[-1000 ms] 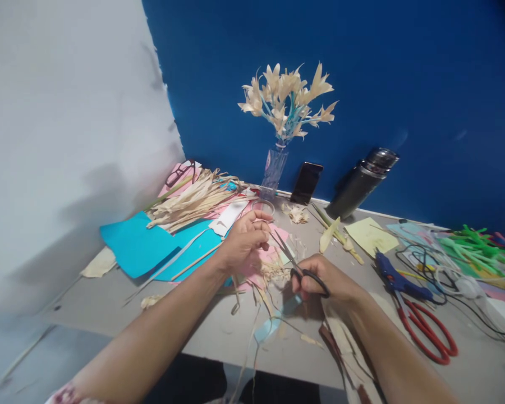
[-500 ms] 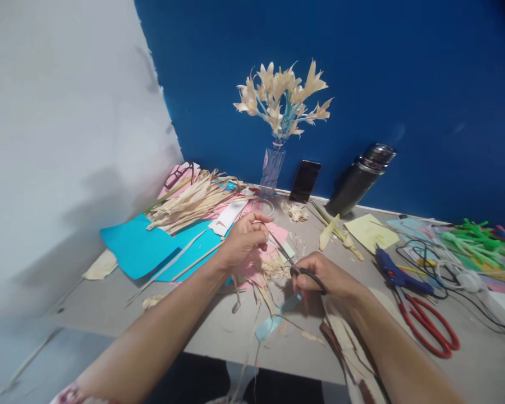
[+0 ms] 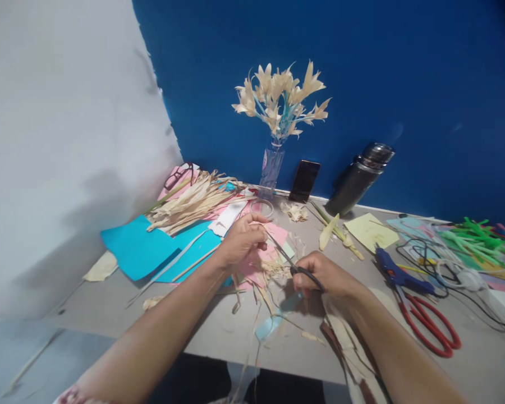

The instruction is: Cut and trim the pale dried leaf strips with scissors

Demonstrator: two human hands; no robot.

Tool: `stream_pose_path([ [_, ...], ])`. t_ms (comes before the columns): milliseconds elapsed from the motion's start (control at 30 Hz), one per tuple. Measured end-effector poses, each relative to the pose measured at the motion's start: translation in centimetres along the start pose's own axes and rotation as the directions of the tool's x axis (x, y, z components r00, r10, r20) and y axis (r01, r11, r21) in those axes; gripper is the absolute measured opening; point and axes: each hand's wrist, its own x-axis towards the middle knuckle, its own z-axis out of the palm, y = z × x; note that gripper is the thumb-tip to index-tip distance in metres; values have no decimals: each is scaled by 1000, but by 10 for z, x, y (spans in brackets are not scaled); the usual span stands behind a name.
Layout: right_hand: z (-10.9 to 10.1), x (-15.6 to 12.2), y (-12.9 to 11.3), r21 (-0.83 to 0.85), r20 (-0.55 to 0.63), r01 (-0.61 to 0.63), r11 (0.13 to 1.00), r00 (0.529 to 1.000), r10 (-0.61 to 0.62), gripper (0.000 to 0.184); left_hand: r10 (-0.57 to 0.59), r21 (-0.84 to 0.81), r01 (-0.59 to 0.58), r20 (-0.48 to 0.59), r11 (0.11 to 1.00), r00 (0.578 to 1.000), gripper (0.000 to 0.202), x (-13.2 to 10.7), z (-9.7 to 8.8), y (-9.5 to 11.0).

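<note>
My right hand (image 3: 317,274) grips a pair of black-handled scissors (image 3: 287,256), its blades pointing up and left toward my other hand. With fingers pinched together, my left hand (image 3: 248,238) is at the blade tips; whatever small piece it holds is too hidden to name. Beneath and between the hands lie pale dry husk scraps (image 3: 275,269) and pink paper (image 3: 252,268). A light blue paper strip (image 3: 269,326) rests nearer the table's front edge.
Behind stand a clear bottle (image 3: 271,171) with husk flowers (image 3: 284,92), a phone (image 3: 304,180) and a leaning flask (image 3: 359,178). A blue glue gun (image 3: 399,272), red-handled scissors (image 3: 433,325) and cords are at right. Blue paper (image 3: 137,247) and a husk bundle (image 3: 191,203) lie left.
The scissor handles have drawn slightly closer together in my right hand. My left hand stays in nearly the same place, and the view has shifted only a little.
</note>
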Motion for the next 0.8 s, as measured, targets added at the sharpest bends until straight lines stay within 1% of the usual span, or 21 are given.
stream_pose_path([
  [200,1,0,-2,-1,-47,-6,1000,999,6,44,10,-15,-10,-3,1000,1000,40,2,-1,-2],
  [400,1,2,0,15,-51,-25,1000,998,25,47,-6,-14,6,-3,1000,1000,40,2,-1,-1],
  [533,2,2,2,44,-77,-49,998,996,53,46,-3,-30,3,2,1000,1000,40,3,-2,-1],
  [800,5,2,0,99,-105,-53,994,992,63,41,23,-92,-21,18,996,1000,41,4,-1,-2],
])
